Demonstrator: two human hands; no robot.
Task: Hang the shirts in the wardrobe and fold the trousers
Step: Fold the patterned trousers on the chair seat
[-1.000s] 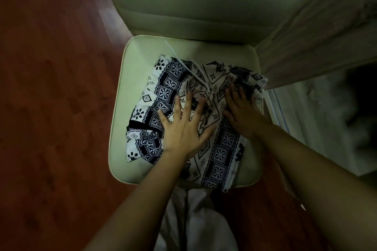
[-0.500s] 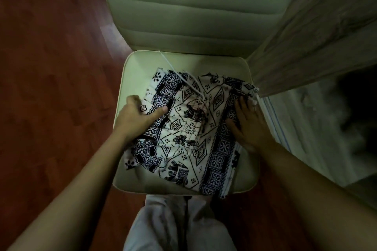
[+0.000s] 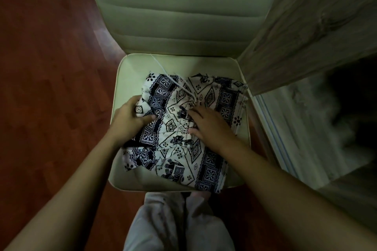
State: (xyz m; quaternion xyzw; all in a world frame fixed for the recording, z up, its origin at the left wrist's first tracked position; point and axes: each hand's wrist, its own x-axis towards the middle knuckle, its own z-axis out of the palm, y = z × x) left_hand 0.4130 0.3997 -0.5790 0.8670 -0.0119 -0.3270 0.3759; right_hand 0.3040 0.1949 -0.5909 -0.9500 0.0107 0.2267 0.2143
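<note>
Your left hand [image 3: 130, 122] pinches the patterned trousers [image 3: 179, 167] at their edge, your right hand [image 3: 212, 128] presses flat; folding looks half done.

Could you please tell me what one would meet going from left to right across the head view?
Wooden floor → chair seat, its left edge → left hand → patterned trousers → right hand → wardrobe door.

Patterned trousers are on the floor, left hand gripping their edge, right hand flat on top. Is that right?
No. The patterned trousers lie on the chair seat, not the floor; the head view shows it. The left hand grips their edge and the right hand rests flat on top.
</note>
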